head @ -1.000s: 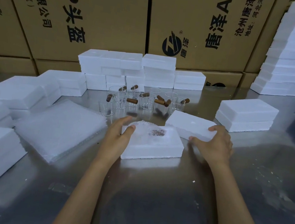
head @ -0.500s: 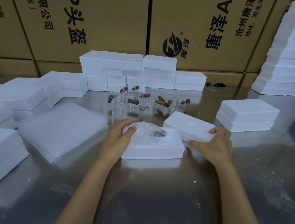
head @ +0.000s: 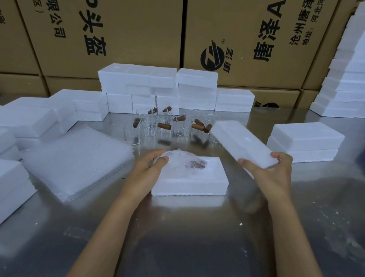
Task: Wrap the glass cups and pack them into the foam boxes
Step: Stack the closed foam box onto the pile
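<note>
Dim, even light; soft glare on steel table (head: 185, 254) (smeary reflections); wide-angle bowing at edges.

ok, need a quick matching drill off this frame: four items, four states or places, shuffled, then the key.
Items:
1. foam lid
2. foam box base
3. wrapped cup
4. unwrapped glass cups

States or places:
A. standing in a cluster on the steel table, behind the box
B. lifted off the table, tilted, gripped by the right hand
C. lying in the open box cavity
D. flat on the table, left hand at its left end

Pairs: 1-B, 2-D, 3-C, 4-A
</note>
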Demonstrator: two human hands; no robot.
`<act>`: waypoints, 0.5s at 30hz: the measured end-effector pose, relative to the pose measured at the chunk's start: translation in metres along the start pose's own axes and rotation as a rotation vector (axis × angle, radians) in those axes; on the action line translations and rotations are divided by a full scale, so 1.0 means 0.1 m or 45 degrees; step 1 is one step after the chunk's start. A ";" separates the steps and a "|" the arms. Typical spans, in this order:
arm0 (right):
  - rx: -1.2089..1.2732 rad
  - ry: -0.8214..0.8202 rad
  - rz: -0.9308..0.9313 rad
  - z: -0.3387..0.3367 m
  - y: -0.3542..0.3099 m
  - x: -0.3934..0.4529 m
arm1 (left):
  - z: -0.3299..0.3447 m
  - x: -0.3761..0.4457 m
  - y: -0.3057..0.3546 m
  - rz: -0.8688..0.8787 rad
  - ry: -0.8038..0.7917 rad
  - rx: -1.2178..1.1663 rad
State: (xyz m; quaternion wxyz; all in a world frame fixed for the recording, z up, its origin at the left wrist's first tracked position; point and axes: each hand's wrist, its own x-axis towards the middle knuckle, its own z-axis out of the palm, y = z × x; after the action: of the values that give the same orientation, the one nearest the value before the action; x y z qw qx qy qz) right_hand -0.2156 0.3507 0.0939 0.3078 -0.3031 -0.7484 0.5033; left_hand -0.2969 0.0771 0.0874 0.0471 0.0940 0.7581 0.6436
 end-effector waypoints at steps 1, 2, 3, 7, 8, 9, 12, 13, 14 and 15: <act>0.162 -0.039 0.008 -0.02 -0.06 -0.04 | 0.00 0.00 0.01 -0.012 0.002 -0.023; 0.297 -0.113 0.002 -0.04 -0.14 -0.09 | 0.00 -0.01 0.03 -0.015 0.010 -0.050; 0.393 -0.217 -0.020 -0.06 -0.21 -0.14 | 0.00 -0.01 0.05 -0.023 0.020 -0.093; 0.473 -0.682 -0.164 0.05 -0.36 -0.33 | -0.03 0.01 0.13 -0.096 0.068 -0.395; 0.437 -0.745 -0.190 0.09 -0.37 -0.36 | -0.05 0.02 0.15 -0.095 0.094 -0.469; 0.396 -0.779 -0.206 0.12 -0.38 -0.39 | -0.07 0.02 0.18 -0.084 0.098 -0.532; 0.291 -0.822 -0.236 0.18 -0.37 -0.42 | -0.11 -0.01 0.23 -0.053 0.009 -0.645; 0.280 -0.830 -0.247 0.19 -0.37 -0.43 | -0.11 -0.03 0.25 -0.043 -0.026 -0.642; 0.276 -0.836 -0.255 0.20 -0.36 -0.43 | -0.11 -0.04 0.26 -0.036 -0.056 -0.616; 0.279 -0.840 -0.258 0.21 -0.36 -0.43 | -0.10 -0.06 0.27 -0.037 -0.068 -0.589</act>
State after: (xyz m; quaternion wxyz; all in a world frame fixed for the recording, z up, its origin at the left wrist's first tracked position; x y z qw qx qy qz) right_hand -0.2099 0.2943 0.1142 0.1287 -0.0136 -0.7754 0.6181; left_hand -0.2910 0.0702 0.1152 0.0966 0.0867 0.5901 0.7968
